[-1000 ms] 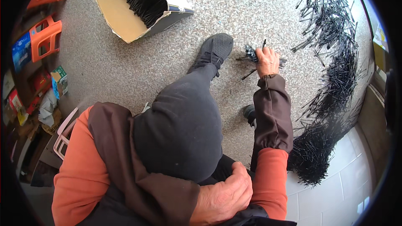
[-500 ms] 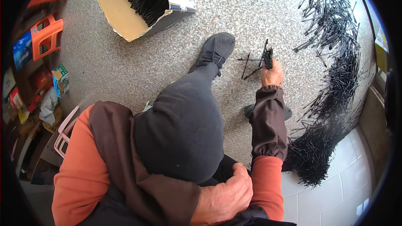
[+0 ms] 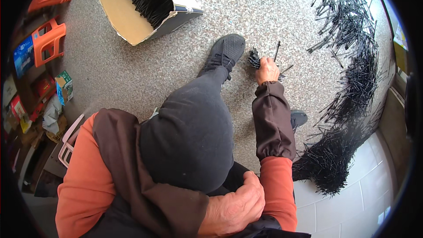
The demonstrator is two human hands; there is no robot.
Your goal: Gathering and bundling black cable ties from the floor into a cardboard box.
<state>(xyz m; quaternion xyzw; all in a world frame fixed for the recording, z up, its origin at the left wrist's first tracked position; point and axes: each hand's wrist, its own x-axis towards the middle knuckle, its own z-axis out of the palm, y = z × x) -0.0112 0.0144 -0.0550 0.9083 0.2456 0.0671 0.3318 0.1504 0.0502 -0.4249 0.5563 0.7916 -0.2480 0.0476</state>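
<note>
My right hand [image 3: 267, 70] is closed around a bundle of thin black sticks [image 3: 254, 58], low over the speckled floor. The bundle's ends show left of my fingers, and more stick ends poke out at the hand's right side. Just past my fingertips, a single black stick [image 3: 277, 50] lies on the floor. My left hand [image 3: 235, 207] rests in my lap, its fingers bent and held together. The fingertips are hidden, so whether it grips anything does not show.
An open cardboard box [image 3: 128, 24] with many black sticks inside stands at the far left. A long heap of loose black sticks [image 3: 359, 77] curves down the right side. Orange stools [image 3: 49, 42] stand at the left edge. My shoe [image 3: 227, 53] is between box and hand.
My right hand has moved left and slightly nearer, turning the bundle from upright to pointing left. Loose sticks that lay beside it are now fewer in view. My left hand has stayed put.
</note>
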